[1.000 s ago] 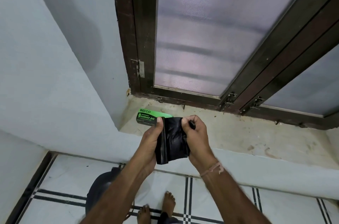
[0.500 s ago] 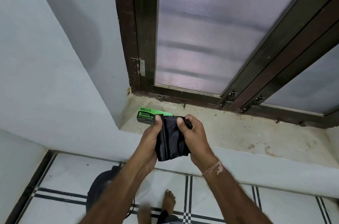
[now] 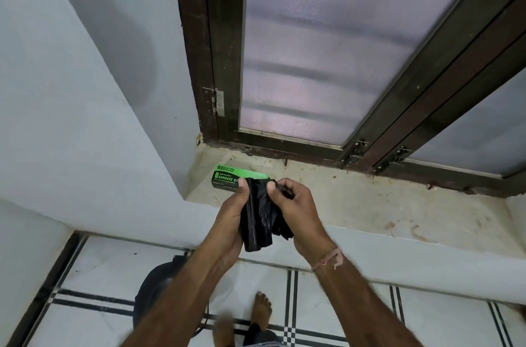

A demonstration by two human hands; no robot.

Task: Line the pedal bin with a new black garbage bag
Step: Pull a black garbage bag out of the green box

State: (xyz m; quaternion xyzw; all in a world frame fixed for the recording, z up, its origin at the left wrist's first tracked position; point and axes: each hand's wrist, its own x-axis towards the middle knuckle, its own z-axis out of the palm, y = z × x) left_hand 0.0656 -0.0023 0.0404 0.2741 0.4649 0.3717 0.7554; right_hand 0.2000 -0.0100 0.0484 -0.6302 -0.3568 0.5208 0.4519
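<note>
Pinching the folded black garbage bag (image 3: 260, 215) upright between left hand (image 3: 230, 218) and right hand (image 3: 296, 210), both grips closed on its top edge, above the sill's near edge, pedal bin (image 3: 155, 292) lying below-left on the floor.

My body: arms bare, unsleeved; pinkish thread band (image 3: 327, 259) knotted round my right wrist; feet bare; dark shorts hem (image 3: 260, 336).

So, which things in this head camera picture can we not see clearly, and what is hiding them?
- Dark round pedal bin on the floor: the left forearm covers its right side, so its lid state cannot be told.
- Green and black garbage bag box: the left hand and the folded black plastic bag cut off its label.
- Bag mouth: lost in folds.
</note>
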